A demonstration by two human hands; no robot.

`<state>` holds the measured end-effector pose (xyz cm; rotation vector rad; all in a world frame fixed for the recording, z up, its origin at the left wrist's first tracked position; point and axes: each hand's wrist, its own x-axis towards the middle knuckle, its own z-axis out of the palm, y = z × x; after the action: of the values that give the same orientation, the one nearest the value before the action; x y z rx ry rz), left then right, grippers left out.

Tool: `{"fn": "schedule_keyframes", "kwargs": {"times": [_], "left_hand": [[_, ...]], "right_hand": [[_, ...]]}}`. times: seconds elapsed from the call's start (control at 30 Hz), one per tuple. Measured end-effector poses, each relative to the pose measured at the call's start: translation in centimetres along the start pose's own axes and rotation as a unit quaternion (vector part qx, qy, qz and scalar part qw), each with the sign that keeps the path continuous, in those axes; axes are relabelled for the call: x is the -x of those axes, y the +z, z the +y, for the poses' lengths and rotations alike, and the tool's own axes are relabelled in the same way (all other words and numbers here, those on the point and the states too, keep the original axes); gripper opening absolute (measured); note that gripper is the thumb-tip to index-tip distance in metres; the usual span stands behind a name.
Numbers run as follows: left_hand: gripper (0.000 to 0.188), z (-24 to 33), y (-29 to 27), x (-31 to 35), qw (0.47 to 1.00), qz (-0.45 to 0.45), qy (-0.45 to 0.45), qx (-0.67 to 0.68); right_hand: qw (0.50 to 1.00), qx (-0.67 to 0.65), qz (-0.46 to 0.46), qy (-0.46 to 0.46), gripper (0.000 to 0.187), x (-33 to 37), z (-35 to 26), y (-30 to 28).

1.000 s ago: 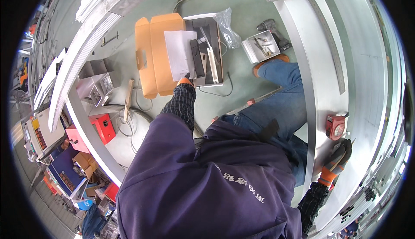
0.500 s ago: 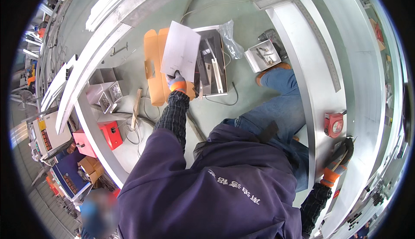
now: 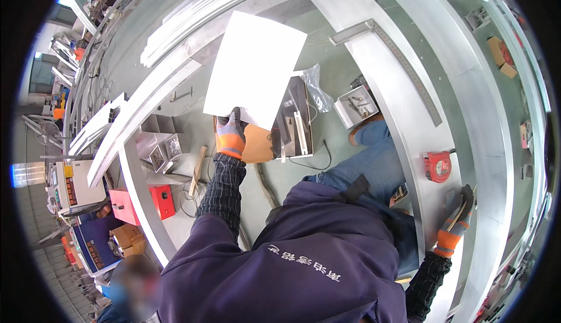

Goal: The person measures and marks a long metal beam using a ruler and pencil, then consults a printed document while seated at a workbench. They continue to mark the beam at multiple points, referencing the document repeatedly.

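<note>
My left hand (image 3: 232, 133), in a grey and orange glove, pinches the lower edge of a white sheet of paper (image 3: 255, 68) between thumb and fingers. The sheet is raised over an open cardboard box (image 3: 257, 144) and hides much of it. My right hand (image 3: 459, 215), gloved alike, rests by the edge of a wide silver metal beam (image 3: 403, 106). A thin pale stick (image 3: 460, 213) lies along its fingers, which look closed round it; its kind cannot be made out. Just beyond this hand, a red tape measure (image 3: 437, 166) sits on the beam.
A metal square (image 3: 403, 60) lies farther along the beam. On the floor stand a white tray of small parts (image 3: 357, 106), metal bins (image 3: 160, 142) and a red box (image 3: 160, 201). Long white profiles (image 3: 204, 16) curve across the far left. A blurred person (image 3: 134, 288) is at lower left.
My left hand has lifted the paper up and tilted it, so it now looks larger and covers more of the box. My right hand stays near the tape measure, the stick now showing more plainly.
</note>
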<state>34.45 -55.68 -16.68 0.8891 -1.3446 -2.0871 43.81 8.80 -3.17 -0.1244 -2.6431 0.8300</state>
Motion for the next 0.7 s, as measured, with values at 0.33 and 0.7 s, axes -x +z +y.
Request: {"fn": "schedule_keyframes", "kwargs": {"times": [0.33, 0.7], "left_hand": [[0.038, 8.0, 7.7, 4.5, 0.574, -0.127, 0.553, -0.590], [0.030, 7.0, 26.7, 18.6, 0.899, -0.421, 0.123, -0.002]], "right_hand": [[0.999, -0.028, 0.010, 0.043, 0.039, 0.1, -1.8, -1.2], [0.980, 0.054, 0.188, -0.032, 0.035, -1.1, -5.9, -7.4]]}}
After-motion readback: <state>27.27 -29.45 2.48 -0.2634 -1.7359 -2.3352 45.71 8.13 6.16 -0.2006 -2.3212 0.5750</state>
